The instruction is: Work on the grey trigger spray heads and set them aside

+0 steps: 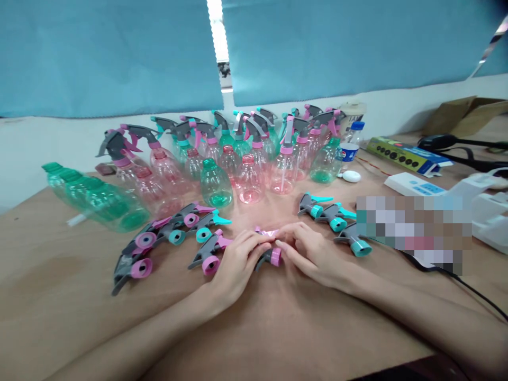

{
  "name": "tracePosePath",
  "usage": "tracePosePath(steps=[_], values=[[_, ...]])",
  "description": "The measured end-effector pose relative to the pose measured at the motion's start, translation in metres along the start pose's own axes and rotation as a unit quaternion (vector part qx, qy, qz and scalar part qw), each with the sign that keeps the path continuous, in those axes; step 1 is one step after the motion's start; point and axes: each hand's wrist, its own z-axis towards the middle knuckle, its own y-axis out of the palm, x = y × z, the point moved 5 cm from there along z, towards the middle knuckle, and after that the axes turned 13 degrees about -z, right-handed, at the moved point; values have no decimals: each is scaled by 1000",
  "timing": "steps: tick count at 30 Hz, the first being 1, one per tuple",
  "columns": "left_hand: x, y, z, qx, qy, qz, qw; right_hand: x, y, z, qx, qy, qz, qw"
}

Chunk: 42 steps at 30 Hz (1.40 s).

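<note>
**Both hands on one little spray head, handling notes**

So the piece in play is a pink-collared spray head, on or just above the table in front of the wearer, right between the two hands. The left hand is curled over the grey body and looks like it's gripping it, thumb underneath and fingers across the top. The right hand has its fingers bent in, tips meeting the left ones around the pink trigger. Can't tell if that one's really pinching or only touching, fingers hide too much.

Handling-wise, I'd guess it's very light: hard plastic, stiff shell, probably not that fragile. The trigger should be the one part with give, so squeezing there likely makes the whole thing flex or twist on you. The smooth plastic might be a bit slippery too. I'd take hold of the grey body, or pinch the collar around its rim, and keep pressure off the trigger.

Near the left hand sits another pink-collared head, more lie further left, and teal-collared heads are over by the right hand. Clear green bottles and pink bottles stand behind, some already wearing heads.
</note>
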Motion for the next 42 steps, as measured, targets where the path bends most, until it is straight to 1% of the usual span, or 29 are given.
tracePosePath(steps=[2,4,9,11,13,15,18,20,22,25,27,29,33,35,37,42], values=[[2,1,0,-10,-4,11,1000,1,1,0,-8,11,8,1000],[4,2,-1,-25,5,38,999,4,1,-1,-13,25,18,999],[8,12,-6,-61,95,145,983,10,1,-1,-4,69,28,997],[6,15,-7,-79,99,165,978,11,1,-1,-1,77,26,997],[6,16,-7,-84,91,159,979,12,2,-1,1,78,26,997],[8,12,-6,-65,79,133,986,12,1,-3,12,73,23,997],[10,2,-4,5,44,83,996,10,-4,-5,50,56,1,997],[10,-4,-4,48,19,46,998,5,-7,-5,72,25,-16,997],[9,-7,-4,67,0,10,998,-3,-9,-4,85,-25,-30,996],[8,-6,-4,67,-12,-19,998,-13,-7,-2,78,-89,-50,992],[8,-5,-4,61,-10,-17,998,-17,-4,-2,67,-110,-72,989],[8,-5,-5,61,-6,-7,998,-20,-2,-2,63,-119,-106,985],[7,-6,-5,72,9,6,997,-25,0,-6,85,-123,-183,972],[7,-6,-6,69,17,10,997,-27,2,-7,90,-121,-198,969],[7,-5,-7,62,26,18,998,-26,4,-8,86,-113,-185,972],[6,-3,-8,43,30,26,998,-20,7,-7,60,-99,-75,990]])
